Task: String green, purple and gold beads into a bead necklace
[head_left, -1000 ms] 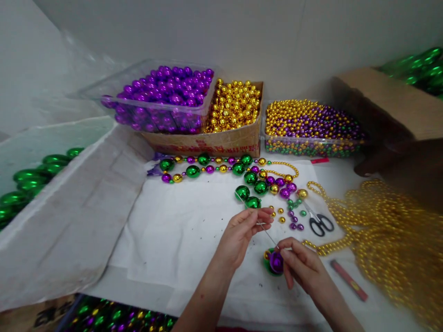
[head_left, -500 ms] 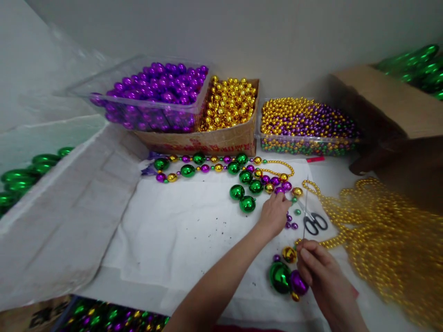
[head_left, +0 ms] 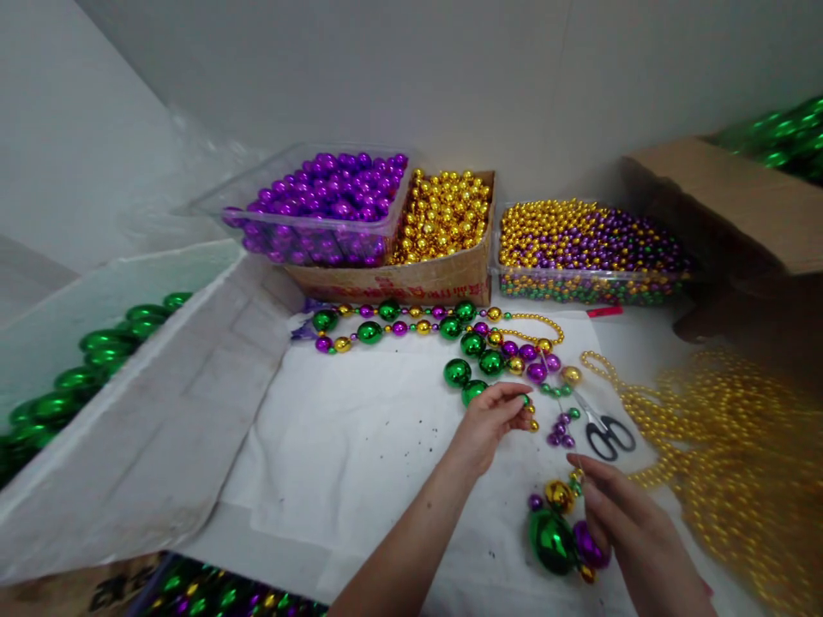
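Note:
My left hand (head_left: pixel 489 422) hovers over the white cloth (head_left: pixel 360 446) with its fingertips pinched on a small green bead (head_left: pixel 525 400), just below two loose large green balls (head_left: pixel 458 373). My right hand (head_left: pixel 633 536) is at the lower right, fingers pinched together at the base of a thin needle (head_left: pixel 561 411) that slants up and away. A short strung cluster lies against that hand: a gold bead (head_left: pixel 558 495), a large green ball (head_left: pixel 551 542) and a purple ball (head_left: pixel 586 545). Loose small purple beads (head_left: pixel 561 433) lie between the hands.
A finished bead strand (head_left: pixel 411 321) lies across the cloth's far side. Behind it stand a tub of purple balls (head_left: pixel 321 201), a cardboard box of gold balls (head_left: pixel 443 214) and a tray of mixed small beads (head_left: pixel 579 240). Scissors (head_left: pixel 608 433) and gold bead strings (head_left: pixel 726 446) lie right; green balls (head_left: pixel 96 360) left.
My left hand reached out to the loose beads, then drew back slightly with a small green bead pinched. The strung cluster slid down the thread to my right hand, which moved lower right.

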Demonstrator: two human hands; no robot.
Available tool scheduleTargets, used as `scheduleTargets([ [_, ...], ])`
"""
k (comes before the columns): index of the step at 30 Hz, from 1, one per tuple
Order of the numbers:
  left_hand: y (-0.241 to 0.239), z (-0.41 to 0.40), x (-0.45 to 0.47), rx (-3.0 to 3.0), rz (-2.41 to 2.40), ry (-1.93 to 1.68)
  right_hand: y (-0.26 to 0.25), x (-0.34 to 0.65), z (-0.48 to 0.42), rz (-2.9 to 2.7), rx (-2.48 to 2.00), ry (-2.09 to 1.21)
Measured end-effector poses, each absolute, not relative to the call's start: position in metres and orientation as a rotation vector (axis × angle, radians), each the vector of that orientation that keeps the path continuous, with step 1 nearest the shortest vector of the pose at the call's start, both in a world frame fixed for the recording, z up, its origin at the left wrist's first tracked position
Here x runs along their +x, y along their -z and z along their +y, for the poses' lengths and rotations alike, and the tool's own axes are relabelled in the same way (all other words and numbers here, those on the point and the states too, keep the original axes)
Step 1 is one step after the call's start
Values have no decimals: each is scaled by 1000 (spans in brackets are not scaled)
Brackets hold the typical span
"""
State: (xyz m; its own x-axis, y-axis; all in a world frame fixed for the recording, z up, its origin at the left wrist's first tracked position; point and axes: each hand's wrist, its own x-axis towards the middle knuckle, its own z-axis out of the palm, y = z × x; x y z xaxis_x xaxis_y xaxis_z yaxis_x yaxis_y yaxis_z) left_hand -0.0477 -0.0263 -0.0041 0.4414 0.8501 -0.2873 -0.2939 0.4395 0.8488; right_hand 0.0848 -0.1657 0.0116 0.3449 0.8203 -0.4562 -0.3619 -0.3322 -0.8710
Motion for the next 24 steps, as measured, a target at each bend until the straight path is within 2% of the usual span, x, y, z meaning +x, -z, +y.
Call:
scheduleTargets([
  [3, 4, -33, -68, 476, 738, -844, -19, 78, -167, -572, -1530, -1291],
  [9, 13, -35, -80, 226, 684, -907, -27, 78, -174, -750, -1686, -1251],
  [16, 13, -35, -77, 168, 683, -910, -34, 86, -184, -863, -1731, -1128],
  [24, 11, -34, -79, 207, 699, -930, -23, 107, -188, -1113, -1676, -1226],
])
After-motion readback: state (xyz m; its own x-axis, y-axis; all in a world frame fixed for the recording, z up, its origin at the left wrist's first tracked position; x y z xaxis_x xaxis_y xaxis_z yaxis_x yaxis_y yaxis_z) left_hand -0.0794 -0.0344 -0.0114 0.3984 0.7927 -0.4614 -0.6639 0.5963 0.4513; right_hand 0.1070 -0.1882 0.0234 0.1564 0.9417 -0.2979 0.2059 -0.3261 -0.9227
